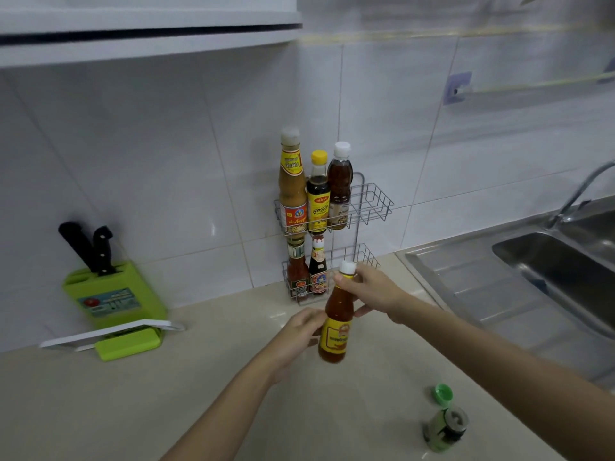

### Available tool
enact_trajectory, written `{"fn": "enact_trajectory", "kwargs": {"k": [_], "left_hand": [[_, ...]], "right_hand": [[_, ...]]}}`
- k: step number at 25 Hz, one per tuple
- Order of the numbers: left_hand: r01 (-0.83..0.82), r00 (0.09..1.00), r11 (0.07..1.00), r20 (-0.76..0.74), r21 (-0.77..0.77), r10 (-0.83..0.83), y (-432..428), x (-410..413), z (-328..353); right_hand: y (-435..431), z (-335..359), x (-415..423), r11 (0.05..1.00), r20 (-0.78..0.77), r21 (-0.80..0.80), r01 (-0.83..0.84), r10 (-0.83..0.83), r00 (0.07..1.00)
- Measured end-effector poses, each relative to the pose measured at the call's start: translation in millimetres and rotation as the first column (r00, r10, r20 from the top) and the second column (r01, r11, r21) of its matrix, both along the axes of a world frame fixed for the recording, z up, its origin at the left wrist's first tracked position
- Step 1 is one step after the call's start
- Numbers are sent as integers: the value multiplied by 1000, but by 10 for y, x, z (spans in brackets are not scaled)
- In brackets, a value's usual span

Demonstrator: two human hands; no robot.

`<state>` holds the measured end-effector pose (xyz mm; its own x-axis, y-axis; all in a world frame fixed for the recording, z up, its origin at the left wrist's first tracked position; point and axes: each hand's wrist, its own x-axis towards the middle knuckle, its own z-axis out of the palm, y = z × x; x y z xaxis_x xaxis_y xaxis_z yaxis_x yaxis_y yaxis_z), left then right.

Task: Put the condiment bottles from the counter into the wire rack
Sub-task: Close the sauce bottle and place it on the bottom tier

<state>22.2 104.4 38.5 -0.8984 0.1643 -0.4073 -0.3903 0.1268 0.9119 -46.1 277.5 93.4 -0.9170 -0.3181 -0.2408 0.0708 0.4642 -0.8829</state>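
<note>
An amber sauce bottle point(335, 322) with a white cap and yellow label is held upright above the counter, just in front of the two-tier wire rack point(372, 207). My right hand point(369, 287) grips its neck below the cap. My left hand point(299, 331) wraps its fingers around the labelled body from the left. The rack's upper tier holds three bottles point(317, 191) on its left side. Two smaller bottles point(307, 272) stand in the lower tier. A small green-capped shaker jar point(446, 424), lid flipped open, stands on the counter at the near right.
A green knife block point(114, 301) with two black-handled knives stands at the left, a white board leaning at its foot. A steel sink point(545, 271) and tap lie to the right. A wall cabinet point(149, 28) overhangs at top left.
</note>
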Motion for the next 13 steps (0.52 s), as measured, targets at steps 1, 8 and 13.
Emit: {"fn": "enact_trajectory", "kwargs": {"k": [1, 8, 13], "left_hand": [[-49, 998, 998, 27, -49, 50, -45, -50, -75], [-325, 931, 939, 138, -109, 338, -427, -402, -446], [-387, 910, 917, 119, -99, 398, -406, -859, -447]], "right_hand": [[20, -90, -43, 997, -83, 24, 73, -71, 994], [260, -394, -508, 900, -323, -223, 375, -431, 842], [137, -585, -811, 841, -336, -325, 432, -530, 778]]}}
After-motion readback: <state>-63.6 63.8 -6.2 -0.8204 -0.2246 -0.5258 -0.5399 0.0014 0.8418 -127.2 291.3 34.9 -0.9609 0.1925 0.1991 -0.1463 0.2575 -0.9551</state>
